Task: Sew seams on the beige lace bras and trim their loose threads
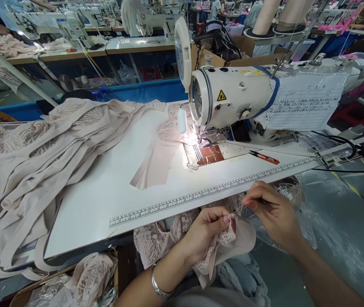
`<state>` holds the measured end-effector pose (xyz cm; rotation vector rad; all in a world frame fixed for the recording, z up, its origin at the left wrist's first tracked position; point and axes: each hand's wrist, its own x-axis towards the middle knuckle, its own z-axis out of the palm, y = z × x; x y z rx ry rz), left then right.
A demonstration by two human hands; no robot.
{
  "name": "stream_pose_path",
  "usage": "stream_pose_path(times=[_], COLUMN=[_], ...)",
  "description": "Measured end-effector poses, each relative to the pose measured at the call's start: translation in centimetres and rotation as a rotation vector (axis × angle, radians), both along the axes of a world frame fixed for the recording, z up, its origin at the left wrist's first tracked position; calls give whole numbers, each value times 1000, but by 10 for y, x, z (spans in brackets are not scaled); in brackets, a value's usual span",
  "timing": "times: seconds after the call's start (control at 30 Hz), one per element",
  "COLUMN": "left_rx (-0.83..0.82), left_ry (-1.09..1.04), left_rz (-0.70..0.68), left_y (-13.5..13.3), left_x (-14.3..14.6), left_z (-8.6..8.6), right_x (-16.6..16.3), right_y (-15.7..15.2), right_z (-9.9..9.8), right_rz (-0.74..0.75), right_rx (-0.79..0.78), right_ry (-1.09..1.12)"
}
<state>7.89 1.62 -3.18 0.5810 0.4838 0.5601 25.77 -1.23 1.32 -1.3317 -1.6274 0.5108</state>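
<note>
Over my lap, in front of the table edge, my left hand (pixel 203 232) pinches a beige lace garment (pixel 245 234) between thumb and fingers. Lace trim shows along the part it grips, and the cloth hangs down below. Just to the right, my right hand (pixel 273 215) is closed, thumb against fingertips, slightly apart from the cloth. Whatever lies in that pinch is too small to make out. Behind the hands stands a white sewing machine (pixel 233 91) with its lamp lit. Another beige lace piece (pixel 158 164) lies at its needle area.
A pile of beige garments (pixel 57 145) covers the table's left side. A ruler strip (pixel 201 194) runs along the front edge. Orange-handled thread snips (pixel 267 157) lie right of the needle plate. Below left, a cardboard box (pixel 116 273) holds more lace. Other machines and people are behind.
</note>
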Motion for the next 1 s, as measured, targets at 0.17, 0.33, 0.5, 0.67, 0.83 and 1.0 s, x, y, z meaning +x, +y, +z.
stream_pose_path(times=[0.17,0.33,0.5,0.67,0.83,1.0], left_rx=[-16,-37,-24,45,129,281], left_ry=[-12,-20,-5,26,74,130], left_rz=[5,7,8,-9,21,84], left_y=[1,1,0,0,0,-1], left_x=[0,0,0,0,-1,-3], left_z=[-3,-3,-4,-1,0,-4], right_x=[5,-2,-9,-12,-8,10], right_y=[-2,-3,-6,-7,-4,-3], right_z=[3,6,-1,-10,-14,-10], right_rz=[-156,60,140,153,-14,-240], right_rx=[134,67,62,52,133,116], right_ry=[82,45,-109,-164,-120,232])
